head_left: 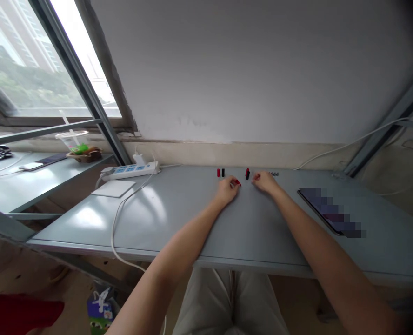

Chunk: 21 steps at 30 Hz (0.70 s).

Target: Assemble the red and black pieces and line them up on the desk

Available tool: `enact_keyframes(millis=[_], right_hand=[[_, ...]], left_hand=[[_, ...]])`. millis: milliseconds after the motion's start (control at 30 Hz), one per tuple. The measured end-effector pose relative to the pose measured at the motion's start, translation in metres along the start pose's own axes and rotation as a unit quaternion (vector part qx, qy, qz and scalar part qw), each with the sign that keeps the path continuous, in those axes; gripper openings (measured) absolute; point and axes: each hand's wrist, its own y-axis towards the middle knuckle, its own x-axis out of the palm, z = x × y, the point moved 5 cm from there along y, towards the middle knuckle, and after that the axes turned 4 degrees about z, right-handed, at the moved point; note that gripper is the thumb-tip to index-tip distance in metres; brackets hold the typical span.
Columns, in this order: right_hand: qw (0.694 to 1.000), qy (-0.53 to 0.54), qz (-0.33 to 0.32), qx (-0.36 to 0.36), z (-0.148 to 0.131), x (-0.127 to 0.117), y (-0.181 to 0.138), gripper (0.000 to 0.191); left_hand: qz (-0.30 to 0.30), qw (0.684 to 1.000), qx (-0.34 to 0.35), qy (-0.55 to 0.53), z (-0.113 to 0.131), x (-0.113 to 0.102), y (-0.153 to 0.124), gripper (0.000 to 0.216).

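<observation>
Both my arms reach far across a grey table point(178, 218). My left hand point(227, 188) rests near the back of the table with its fingers curled on a small red piece point(238, 183). My right hand point(265, 181) lies just to the right, fingers curled, its fingertips at another small red piece point(256, 177). Behind the hands stand small red and black cylinders: one pair point(220, 172) on the left, another point(247, 173) between the hands. A small dark grey part point(273, 174) lies behind my right hand.
A white power strip point(131, 170) with a cable sits at the back left, beside a white pad point(113, 188). A dark tablet point(330, 211) lies on the right. A side shelf on the left bears a drink cup point(70, 138) and a phone point(32, 165).
</observation>
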Motion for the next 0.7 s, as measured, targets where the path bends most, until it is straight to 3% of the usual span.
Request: enact_keyframes(millis=[233, 700], right_hand=[[0.999, 0.020, 0.036, 0.025, 0.012, 0.014, -0.005, 0.014], [0.998, 0.008, 0.063, 0.020, 0.012, 0.011, -0.010, 0.018]], left_hand=[[0.007, 1.000, -0.003, 0.004, 0.003, -0.002, 0.001, 0.006], [-0.007, 0.999, -0.013, 0.045, 0.012, 0.017, 0.020, 0.003]])
